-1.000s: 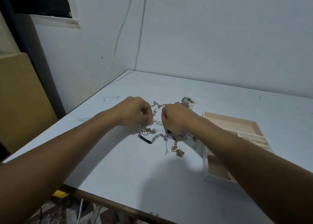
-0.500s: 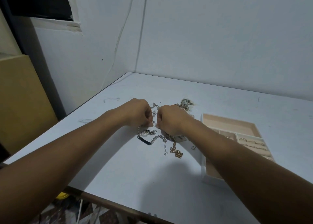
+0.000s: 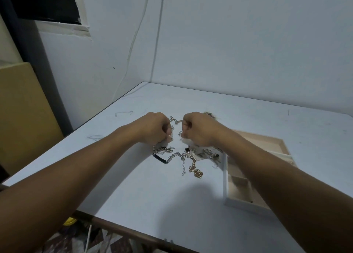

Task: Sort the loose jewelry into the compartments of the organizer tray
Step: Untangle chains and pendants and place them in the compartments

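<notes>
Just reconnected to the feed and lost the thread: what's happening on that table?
A person has both fists over a tangled pile of silver and gold chains on the white table. The left hand and right hand each pinch a piece, seemingly untangling it. The white compartment tray with beige lining waits to the right.

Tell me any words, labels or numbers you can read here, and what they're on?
None can be read. The table, the organizer tray and the walls carry no print. A pale card lies under the tangled jewelry; any print on it is too small to tell.
</notes>
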Demonstrator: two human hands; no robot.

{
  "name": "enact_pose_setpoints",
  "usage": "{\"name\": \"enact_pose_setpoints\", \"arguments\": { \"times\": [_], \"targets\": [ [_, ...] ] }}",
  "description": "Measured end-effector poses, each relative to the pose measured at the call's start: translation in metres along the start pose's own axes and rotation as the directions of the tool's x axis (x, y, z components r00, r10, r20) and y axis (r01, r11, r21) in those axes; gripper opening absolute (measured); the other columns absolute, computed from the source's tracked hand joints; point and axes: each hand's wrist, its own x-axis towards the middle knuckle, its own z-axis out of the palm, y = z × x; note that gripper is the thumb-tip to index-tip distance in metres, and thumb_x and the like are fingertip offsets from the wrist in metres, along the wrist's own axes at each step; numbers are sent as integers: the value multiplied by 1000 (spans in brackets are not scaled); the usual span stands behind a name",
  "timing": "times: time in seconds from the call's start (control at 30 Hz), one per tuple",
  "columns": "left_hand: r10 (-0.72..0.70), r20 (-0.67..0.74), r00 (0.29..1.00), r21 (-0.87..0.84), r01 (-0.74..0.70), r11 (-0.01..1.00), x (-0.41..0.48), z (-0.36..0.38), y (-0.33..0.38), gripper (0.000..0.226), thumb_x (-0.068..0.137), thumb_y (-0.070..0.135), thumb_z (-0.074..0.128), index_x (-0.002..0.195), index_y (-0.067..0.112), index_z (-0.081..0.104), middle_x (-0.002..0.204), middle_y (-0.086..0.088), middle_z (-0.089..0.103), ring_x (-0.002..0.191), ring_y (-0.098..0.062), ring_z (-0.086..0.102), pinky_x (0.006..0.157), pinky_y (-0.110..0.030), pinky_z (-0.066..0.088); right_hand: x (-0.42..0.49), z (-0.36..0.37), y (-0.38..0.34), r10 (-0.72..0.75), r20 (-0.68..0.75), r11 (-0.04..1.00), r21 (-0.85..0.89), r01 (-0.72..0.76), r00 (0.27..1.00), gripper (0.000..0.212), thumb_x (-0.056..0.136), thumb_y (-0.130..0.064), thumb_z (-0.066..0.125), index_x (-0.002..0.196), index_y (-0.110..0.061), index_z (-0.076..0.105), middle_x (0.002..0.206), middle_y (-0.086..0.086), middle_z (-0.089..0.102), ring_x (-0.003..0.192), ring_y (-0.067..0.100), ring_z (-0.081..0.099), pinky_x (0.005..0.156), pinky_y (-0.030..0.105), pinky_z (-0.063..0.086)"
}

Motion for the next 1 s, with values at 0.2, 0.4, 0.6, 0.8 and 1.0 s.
{"name": "enact_pose_setpoints", "arguments": {
  "times": [0.2, 0.4, 0.6, 0.8, 1.0],
  "targets": [
    [24, -78, 997, -75, -30, 997, -5, -9, 8, 13, 84, 22, 71, 77, 25, 60, 76, 11, 63, 67, -1, 54, 54, -15, 34, -32, -36, 15, 0, -74, 978, 209, 16, 997, 10, 85, -21, 72, 80, -18, 64, 69, -8, 59, 63, 9, 52, 62, 25, 39],
    [130, -68, 989, -190, -140, 972, -12, -1, 42, 7, 85, 24, 71, 82, 27, 66, 76, 10, 65, 60, 4, 53, 50, -4, 37, -74, -47, 38, 29, -96, 981, 193, -10, 995, 8, 85, -18, 72, 78, -20, 67, 72, -11, 64, 64, 5, 55, 62, 23, 41],
    [188, -20, 982, -268, -186, 945, -6, 12, 69, 7, 85, 20, 71, 86, 27, 70, 77, 8, 71, 59, 8, 58, 55, -7, 39, -106, -42, 61, 77, -58, 994, 79, -72, 995, 7, 84, -22, 71, 78, -22, 67, 71, -8, 66, 63, 4, 53, 55, 14, 39],
    [186, 11, 982, -276, -176, 945, -5, 20, 79, 11, 85, 19, 71, 82, 29, 69, 60, 21, 64, 55, 14, 55, 60, -12, 39, -111, -35, 67, 99, -21, 994, 57, -98, 995, 10, 84, -13, 67, 78, -21, 67, 67, -3, 69, 62, 19, 64, 59, 19, 48],
    [169, 16, 986, -289, -157, 945, -9, 21, 88, 12, 84, 18, 72, 80, 28, 69, 56, 21, 63, 54, 13, 55, 60, -13, 38, -112, -26, 66, 104, -21, 994, -43, -105, 994, 15, 85, -8, 60, 76, -18, 69, 62, -1, 69, 51, 12, 60, 64, 30, 55]
  ]
}}
